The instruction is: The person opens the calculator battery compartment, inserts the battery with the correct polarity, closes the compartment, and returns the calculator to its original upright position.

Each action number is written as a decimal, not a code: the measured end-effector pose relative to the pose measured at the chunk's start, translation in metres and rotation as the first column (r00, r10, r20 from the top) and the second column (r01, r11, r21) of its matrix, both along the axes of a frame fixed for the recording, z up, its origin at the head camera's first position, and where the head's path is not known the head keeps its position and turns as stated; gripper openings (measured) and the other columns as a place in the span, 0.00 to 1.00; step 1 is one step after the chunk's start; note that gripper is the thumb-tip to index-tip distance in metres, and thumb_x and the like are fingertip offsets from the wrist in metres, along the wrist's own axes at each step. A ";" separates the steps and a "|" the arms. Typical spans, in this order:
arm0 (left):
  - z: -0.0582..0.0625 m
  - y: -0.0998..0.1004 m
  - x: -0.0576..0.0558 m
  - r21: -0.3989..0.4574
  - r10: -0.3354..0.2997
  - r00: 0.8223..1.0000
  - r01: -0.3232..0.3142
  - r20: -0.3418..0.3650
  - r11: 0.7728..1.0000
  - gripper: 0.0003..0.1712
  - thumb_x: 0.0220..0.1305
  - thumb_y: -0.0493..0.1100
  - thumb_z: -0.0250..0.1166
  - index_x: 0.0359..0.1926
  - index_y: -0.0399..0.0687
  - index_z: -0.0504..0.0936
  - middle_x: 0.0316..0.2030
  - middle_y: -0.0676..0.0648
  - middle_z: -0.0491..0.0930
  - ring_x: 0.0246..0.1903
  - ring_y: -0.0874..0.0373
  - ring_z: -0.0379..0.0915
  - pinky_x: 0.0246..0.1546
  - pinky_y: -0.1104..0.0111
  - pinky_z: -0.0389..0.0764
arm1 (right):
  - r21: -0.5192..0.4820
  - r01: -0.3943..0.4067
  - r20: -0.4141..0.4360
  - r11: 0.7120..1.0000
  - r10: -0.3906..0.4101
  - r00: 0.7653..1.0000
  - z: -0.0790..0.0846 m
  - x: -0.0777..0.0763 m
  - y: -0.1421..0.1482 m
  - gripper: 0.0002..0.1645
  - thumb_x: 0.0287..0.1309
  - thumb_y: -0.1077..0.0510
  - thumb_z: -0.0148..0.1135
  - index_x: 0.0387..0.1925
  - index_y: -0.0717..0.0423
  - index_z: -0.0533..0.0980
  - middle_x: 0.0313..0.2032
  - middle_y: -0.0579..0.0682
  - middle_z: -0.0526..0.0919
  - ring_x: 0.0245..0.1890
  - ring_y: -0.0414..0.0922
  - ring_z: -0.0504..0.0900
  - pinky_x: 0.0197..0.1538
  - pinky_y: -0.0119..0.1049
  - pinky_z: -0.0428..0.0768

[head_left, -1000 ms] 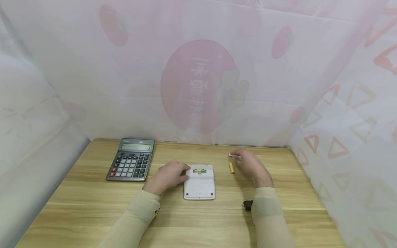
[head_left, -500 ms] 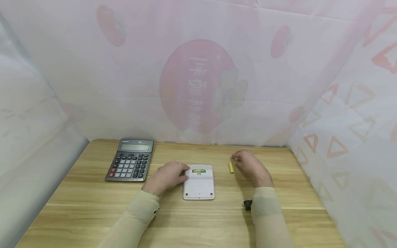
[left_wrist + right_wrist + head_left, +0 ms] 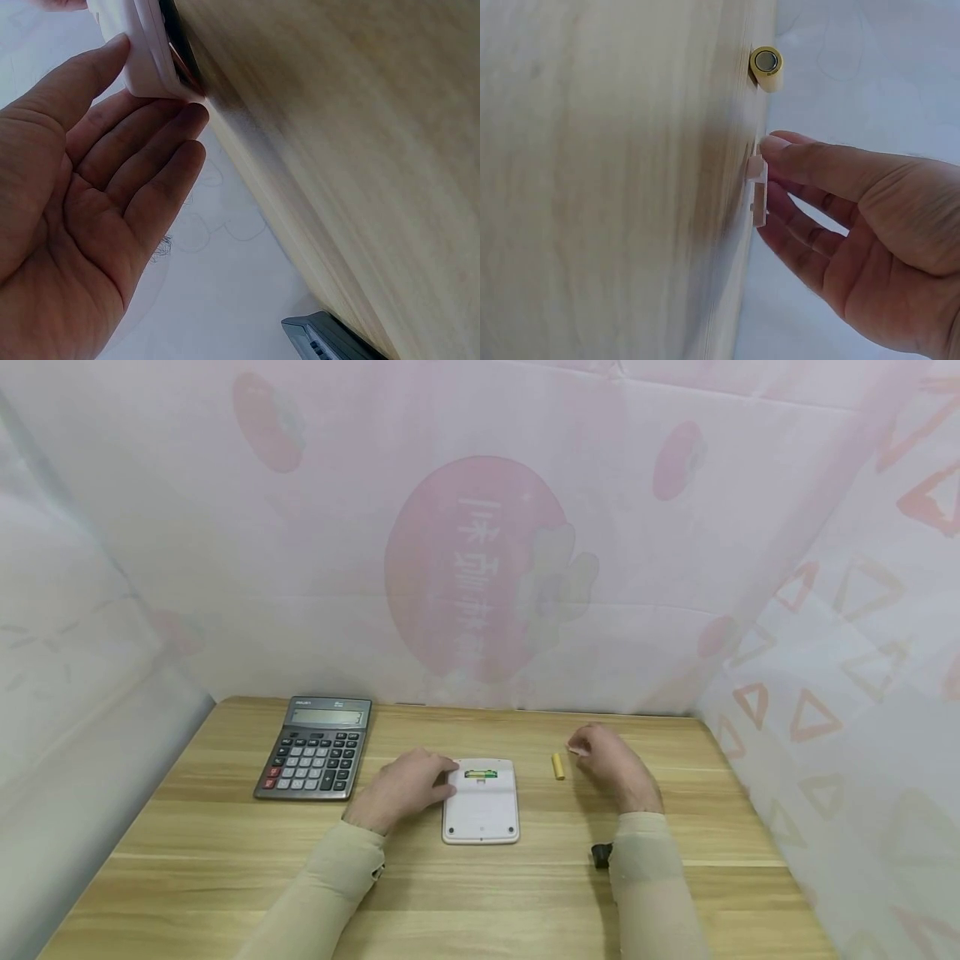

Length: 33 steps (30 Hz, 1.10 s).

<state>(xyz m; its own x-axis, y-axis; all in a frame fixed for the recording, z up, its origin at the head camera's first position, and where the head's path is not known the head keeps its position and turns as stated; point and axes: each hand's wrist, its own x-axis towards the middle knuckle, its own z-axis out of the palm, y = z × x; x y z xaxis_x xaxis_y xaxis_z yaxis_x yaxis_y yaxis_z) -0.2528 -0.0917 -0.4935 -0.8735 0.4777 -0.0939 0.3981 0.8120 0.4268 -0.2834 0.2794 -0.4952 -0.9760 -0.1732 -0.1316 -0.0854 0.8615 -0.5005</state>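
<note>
A white calculator (image 3: pixel 481 814) lies face down, with a green-and-yellow battery (image 3: pixel 481 774) visible in its small back compartment. My left hand (image 3: pixel 407 791) touches its upper left side; in the left wrist view the thumb rests on the casing, and relaxed fingers reach round the corner. Off to the right, my right hand (image 3: pixel 609 762) pinches a small white battery cover (image 3: pixel 758 191) between thumb and fingers, close over the wooden table. A loose yellow battery (image 3: pixel 558 767) lies just left of that hand, its flat metal end showing in the right wrist view.
A larger dark grey calculator (image 3: pixel 315 752) lies face up at the table's back left. By the right sleeve sits a small black object (image 3: pixel 601 856). Printed fabric walls (image 3: pixel 330 643) stand along the back and both sides of the wooden table (image 3: pixel 480 893).
My right hand has shifted slightly right and toward me with the battery cover, which now sits right of the loose battery's top. The left hand stays on the white calculator.
</note>
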 end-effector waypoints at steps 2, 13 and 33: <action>0.000 0.000 0.000 0.001 -0.002 1.000 0.002 -0.002 1.000 0.21 0.79 0.42 0.79 0.67 0.41 0.93 0.59 0.41 0.96 0.48 0.57 0.86 0.65 0.50 0.94 | 0.005 0.014 0.009 1.000 -0.014 1.000 0.000 0.000 0.001 0.15 0.79 0.70 0.70 0.62 0.65 0.87 0.64 0.65 0.90 0.67 0.65 0.88 0.76 0.65 0.87; 0.000 -0.001 0.001 0.005 0.000 1.000 0.000 -0.003 1.000 0.21 0.79 0.42 0.79 0.67 0.41 0.93 0.60 0.41 0.96 0.53 0.53 0.90 0.68 0.48 0.93 | -0.006 0.079 0.004 0.997 -0.079 0.997 0.005 0.010 0.005 0.09 0.83 0.62 0.70 0.58 0.60 0.87 0.58 0.61 0.93 0.59 0.58 0.91 0.68 0.63 0.89; 0.001 -0.001 0.001 0.000 0.000 1.000 0.000 -0.011 1.000 0.22 0.79 0.43 0.79 0.68 0.40 0.92 0.61 0.40 0.95 0.57 0.50 0.91 0.70 0.47 0.92 | -0.028 0.122 -0.029 0.992 -0.123 0.992 0.013 0.011 0.001 0.10 0.84 0.64 0.68 0.58 0.60 0.90 0.56 0.59 0.94 0.54 0.54 0.91 0.60 0.56 0.92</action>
<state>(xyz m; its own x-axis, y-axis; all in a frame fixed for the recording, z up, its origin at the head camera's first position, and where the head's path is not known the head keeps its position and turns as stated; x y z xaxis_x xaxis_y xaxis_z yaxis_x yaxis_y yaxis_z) -0.2516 -0.0928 -0.4928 -0.8744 0.4778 -0.0845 0.4030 0.8121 0.4220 -0.2723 0.2807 -0.4818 -0.9937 -0.0551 -0.0980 0.0042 0.8528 -0.5221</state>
